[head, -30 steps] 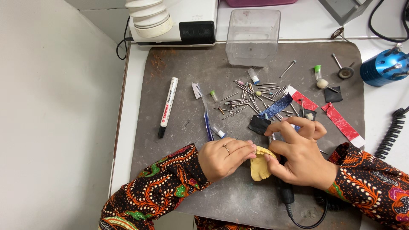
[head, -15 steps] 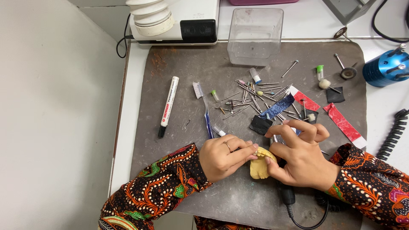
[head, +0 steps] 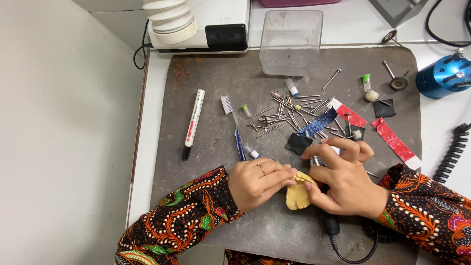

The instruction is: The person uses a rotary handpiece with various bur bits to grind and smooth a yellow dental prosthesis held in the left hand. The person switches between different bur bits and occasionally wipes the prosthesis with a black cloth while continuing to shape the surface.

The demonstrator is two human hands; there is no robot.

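Grey work mat [head: 206,206] strewn with metal burs [head: 289,110]. Clear plastic box [head: 290,41] at rear, apparently empty. Yellow dental cast [head: 297,195] pinched between left hand [head: 257,184] and right hand [head: 346,184], right also clasping rotary handpiece [head: 316,161].

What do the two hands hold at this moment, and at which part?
Both hands pinch the yellow dental cast: left hand on its left upper edge, right hand on its right edge. The right hand also wraps a corded handpiece around its body.
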